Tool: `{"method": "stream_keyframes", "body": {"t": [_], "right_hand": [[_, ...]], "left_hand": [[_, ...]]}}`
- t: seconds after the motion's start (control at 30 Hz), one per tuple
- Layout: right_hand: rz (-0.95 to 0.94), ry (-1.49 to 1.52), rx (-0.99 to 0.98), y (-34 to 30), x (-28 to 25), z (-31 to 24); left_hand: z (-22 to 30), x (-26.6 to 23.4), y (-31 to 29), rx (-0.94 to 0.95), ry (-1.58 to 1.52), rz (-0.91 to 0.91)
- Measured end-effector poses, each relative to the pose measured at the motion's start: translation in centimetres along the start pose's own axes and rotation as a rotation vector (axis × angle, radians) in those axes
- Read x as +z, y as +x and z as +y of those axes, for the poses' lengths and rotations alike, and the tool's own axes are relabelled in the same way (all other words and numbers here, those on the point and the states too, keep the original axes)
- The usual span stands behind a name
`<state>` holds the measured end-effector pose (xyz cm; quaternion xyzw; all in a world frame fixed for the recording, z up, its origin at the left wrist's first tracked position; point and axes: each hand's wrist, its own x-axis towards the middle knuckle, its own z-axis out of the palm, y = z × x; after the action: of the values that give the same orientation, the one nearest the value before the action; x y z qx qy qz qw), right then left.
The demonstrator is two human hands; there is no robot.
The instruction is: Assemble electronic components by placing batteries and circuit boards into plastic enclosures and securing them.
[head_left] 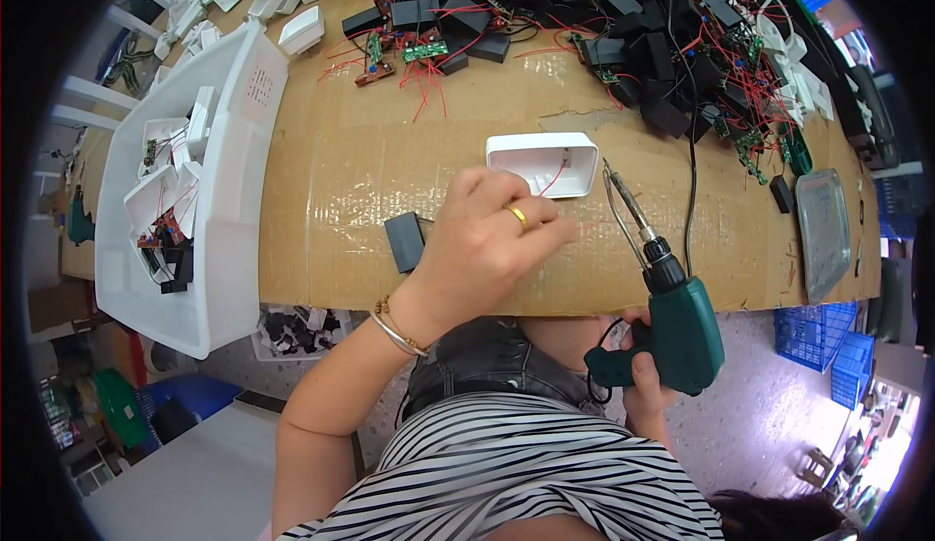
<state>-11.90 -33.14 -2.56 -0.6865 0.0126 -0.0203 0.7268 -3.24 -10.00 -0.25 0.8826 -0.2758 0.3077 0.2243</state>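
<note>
A small white plastic case [516, 140] lies open side up on the cardboard-covered table, with a thin red wire [556, 179] inside it. My left hand [492, 234] is just in front of the case, its fingers curled together. The wire runs down toward these fingers, but whatever they pinch is hidden. In my right hand [645, 385] is a green soldering gun [682, 322], gripped by its handle. Its metal tip points up and left, close to the right end of the case. Beside my left wrist lies a black rectangular box [404, 242] with a short dark lead.
A heap of black boxes [653, 54], circuit boards and red wires fills the back of the table. A white bin [234, 190] with cases and boards stands at left. At right lies a metal tray [824, 234]. The gun's black cord [692, 171] runs toward the back.
</note>
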Motion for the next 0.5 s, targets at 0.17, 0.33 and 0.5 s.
{"method": "stream_keyframes", "body": {"t": [0.17,0.33,0.5], "right_hand": [[-0.003,-0.009,-0.012,-0.1,-0.2,0.2],[-0.068,0.109,-0.007,-0.1,-0.8,0.6],[-0.090,0.111,0.015,-0.3,-0.8,0.5]], "left_hand": [[-0.4,0.5,0.6,-0.209,-0.130,0.142],[-0.8,0.4,0.8,-0.312,-0.104,0.151],[-1.1,1.0,1.2,-0.280,-0.056,0.112]]}}
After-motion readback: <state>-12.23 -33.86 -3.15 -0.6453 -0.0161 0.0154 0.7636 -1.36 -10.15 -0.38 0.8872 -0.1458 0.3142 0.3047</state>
